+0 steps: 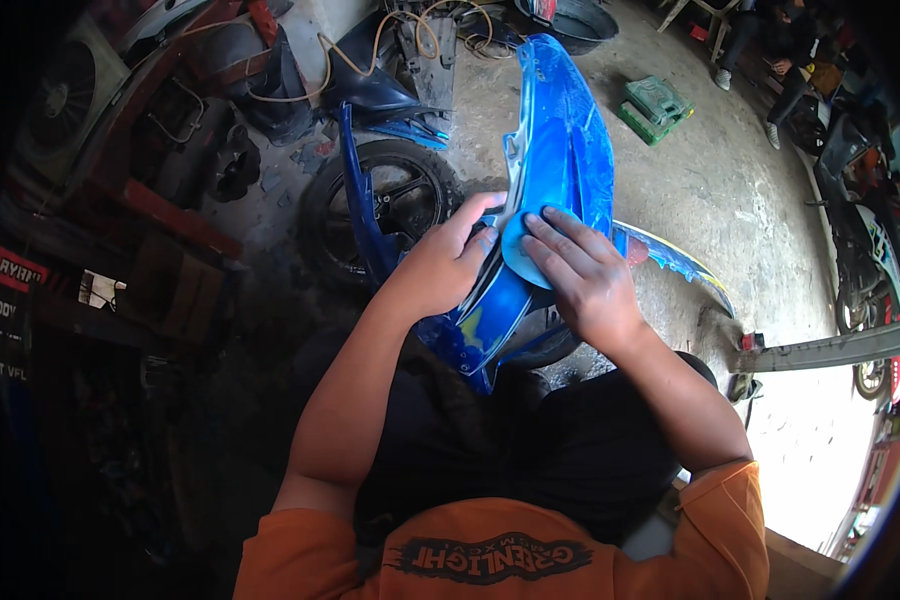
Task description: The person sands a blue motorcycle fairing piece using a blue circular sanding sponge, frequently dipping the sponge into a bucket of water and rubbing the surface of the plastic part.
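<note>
A long blue motorcycle fairing panel (565, 100) stands up in front of me, its lower end near my knees. Its surface looks dusty and scuffed, with pale patches along the left edge. My left hand (448, 258) grips that left edge, thumb and fingers curled around it. My right hand (588, 275) presses a round light-blue sanding disc (516, 250) against the panel's face, fingers laid along it. The fingers cover the disc's right part. Part of the left hand's fingers is hidden by the panel edge.
A wheel with a black tyre (315, 235) lies left of the panel, beside a dark blue trim piece (355, 190). Another blue panel with a yellow edge (685, 262) is on the right. Farther off are a green case (660, 103), a black basin (580, 22) and a seated person (770, 50).
</note>
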`<act>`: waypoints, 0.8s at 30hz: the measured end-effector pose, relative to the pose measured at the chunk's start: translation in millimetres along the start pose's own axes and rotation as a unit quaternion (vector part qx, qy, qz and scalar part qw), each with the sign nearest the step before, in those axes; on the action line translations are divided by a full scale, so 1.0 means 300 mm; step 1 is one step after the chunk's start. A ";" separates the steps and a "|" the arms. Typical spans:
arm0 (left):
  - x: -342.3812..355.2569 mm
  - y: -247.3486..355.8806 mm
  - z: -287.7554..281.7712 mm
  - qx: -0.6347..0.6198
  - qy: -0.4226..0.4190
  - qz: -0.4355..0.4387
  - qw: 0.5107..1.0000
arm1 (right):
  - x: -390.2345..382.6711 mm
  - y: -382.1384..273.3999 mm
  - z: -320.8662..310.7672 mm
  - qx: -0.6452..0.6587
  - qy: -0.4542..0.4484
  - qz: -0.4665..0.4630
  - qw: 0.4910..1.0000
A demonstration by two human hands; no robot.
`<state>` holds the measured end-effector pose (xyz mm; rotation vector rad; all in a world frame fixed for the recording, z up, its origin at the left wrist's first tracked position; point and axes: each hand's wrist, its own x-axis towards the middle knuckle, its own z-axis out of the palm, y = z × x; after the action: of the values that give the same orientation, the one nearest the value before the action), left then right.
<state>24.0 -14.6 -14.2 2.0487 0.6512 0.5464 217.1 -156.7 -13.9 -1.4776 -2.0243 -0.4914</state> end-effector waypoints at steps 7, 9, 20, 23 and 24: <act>0.018 -0.012 0.024 -0.014 0.005 0.047 0.999 | -0.019 -0.003 0.016 0.022 0.014 0.049 0.998; 0.015 -0.004 0.012 -0.017 -0.013 0.002 1.000 | -0.013 -0.009 0.003 0.013 0.006 0.036 0.999; -0.004 0.044 0.003 -0.022 -0.047 -0.066 0.996 | -0.025 0.071 -0.013 -0.033 0.041 0.070 0.996; -0.012 -0.008 0.004 -0.003 -0.013 -0.008 1.000 | -0.009 -0.003 -0.007 -0.010 0.032 0.032 0.999; -0.009 0.003 0.002 -0.004 -0.014 -0.008 1.000 | -0.014 -0.031 -0.008 0.015 0.012 0.000 1.000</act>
<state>22.5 -17.1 -14.2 2.0384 0.6468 0.5087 209.9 -164.2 -14.5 -1.4473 -2.0040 -0.4743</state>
